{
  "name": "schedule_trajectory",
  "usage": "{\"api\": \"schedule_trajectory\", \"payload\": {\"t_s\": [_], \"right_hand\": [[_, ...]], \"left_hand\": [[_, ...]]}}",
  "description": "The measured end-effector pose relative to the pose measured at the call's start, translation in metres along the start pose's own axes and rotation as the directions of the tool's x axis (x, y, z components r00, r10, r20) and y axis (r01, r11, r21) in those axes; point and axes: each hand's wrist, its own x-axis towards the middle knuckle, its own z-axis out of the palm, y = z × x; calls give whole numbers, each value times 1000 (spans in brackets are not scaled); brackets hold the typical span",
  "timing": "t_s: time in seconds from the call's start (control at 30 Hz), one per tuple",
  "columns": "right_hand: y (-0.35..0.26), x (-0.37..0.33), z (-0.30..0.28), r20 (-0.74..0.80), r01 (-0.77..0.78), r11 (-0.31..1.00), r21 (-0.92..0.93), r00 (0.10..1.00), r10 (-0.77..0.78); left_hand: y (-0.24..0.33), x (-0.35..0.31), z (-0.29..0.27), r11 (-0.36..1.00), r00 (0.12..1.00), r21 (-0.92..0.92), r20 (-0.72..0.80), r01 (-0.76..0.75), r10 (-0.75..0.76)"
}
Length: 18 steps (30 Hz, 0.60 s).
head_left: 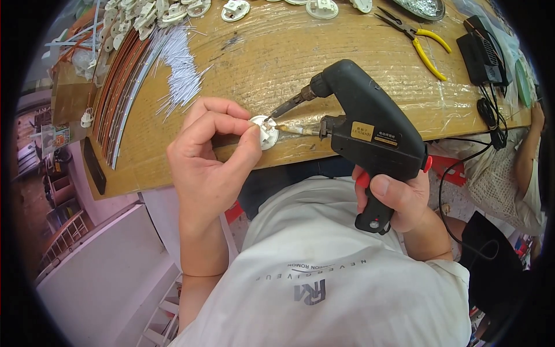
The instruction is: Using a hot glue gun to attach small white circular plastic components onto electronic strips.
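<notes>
My left hand [208, 153] pinches a small round white plastic part [265, 131] against the wooden bench top [324, 58], near its front edge. My right hand [399, 199] grips the handle of a black pistol-shaped soldering gun [370, 130]. The gun's upper metal tip [283, 108] and lower feed nozzle [292, 129] both point left and meet at the white part. A red trigger edge shows by my right fingers.
Several more white round parts [234, 10] lie along the bench's far edge, with a bundle of white wires [179, 63] at left. Yellow-handled pliers [422, 43], a black power adapter [483, 52] and cables sit at right. Another person [520, 173] sits at the right.
</notes>
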Motion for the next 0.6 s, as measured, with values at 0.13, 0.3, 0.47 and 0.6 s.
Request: {"api": "schedule_trajectory", "payload": {"t_s": [0.13, 0.3, 0.47, 0.6], "right_hand": [[1, 0, 5, 19, 51, 992, 117, 998, -54], [0, 1, 4, -1, 37, 993, 110, 999, -37], [-1, 0, 3, -10, -32, 999, -37, 999, 32], [-1, 0, 2, -8, -25, 999, -34, 1000, 25]], "left_hand": [[0, -1, 0, 1000, 1000, -21, -3, 6, -6], [-1, 1, 1, 1000, 1000, -3, 2, -8, 8], [1, 0, 1, 1000, 1000, -4, -8, -13, 13], [0, 0, 1, 1000, 1000, -5, -10, -14, 14]]}}
